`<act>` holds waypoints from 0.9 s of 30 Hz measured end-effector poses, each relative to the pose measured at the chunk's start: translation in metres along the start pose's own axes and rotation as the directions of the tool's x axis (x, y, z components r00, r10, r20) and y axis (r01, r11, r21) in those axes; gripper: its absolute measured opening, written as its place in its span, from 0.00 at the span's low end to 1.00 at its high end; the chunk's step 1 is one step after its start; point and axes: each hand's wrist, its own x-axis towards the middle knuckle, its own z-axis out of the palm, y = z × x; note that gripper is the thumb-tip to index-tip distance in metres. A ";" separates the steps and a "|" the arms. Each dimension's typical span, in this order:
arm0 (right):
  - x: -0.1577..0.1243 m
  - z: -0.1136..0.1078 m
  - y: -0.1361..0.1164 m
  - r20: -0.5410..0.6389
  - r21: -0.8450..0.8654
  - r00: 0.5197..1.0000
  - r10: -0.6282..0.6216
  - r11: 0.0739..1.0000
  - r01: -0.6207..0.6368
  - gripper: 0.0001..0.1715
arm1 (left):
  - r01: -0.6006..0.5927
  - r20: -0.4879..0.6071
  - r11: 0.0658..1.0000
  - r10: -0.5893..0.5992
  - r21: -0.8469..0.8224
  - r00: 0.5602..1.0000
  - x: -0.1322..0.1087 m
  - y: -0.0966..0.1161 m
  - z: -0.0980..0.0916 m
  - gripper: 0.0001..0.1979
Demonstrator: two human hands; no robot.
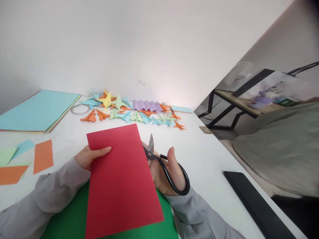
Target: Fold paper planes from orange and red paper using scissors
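Observation:
A red sheet of paper (122,186) is held up in front of me, tilted a little. My left hand (93,156) pinches its upper left edge, thumb on top and the other fingers hidden behind. At the right edge of the sheet, my right hand (166,176) has its thumb through the black handle loop of a pair of scissors (151,154). Their blades stand apart and point upward; one is partly hidden by the red paper. Beneath lies a green sheet (67,212), partly covered by the red one.
Folded paper planes (136,116) line the wall with a pleated purple paper (147,105). A stack of large coloured sheets (37,111), a wire coil (80,109) and small orange pieces (43,156) lie left. A long black object (254,202) rests near the right table edge.

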 end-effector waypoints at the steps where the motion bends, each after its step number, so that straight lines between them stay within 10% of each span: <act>1: 0.000 -0.001 0.000 0.012 0.011 1.000 -0.001 1.000 0.001 0.51 | -0.003 0.000 1.000 0.003 -0.003 1.000 0.000 0.001 0.000 0.13; 17: 0.000 -0.008 -0.004 0.046 -0.053 0.998 0.042 0.998 -0.039 0.48 | 0.078 0.152 0.997 -0.080 0.015 0.985 -0.010 0.005 0.002 0.12; 27: -0.003 -0.001 -0.003 0.125 -0.013 0.990 0.060 0.998 -0.059 0.49 | 0.161 0.058 0.987 -0.160 -0.005 0.985 -0.011 0.013 -0.001 0.10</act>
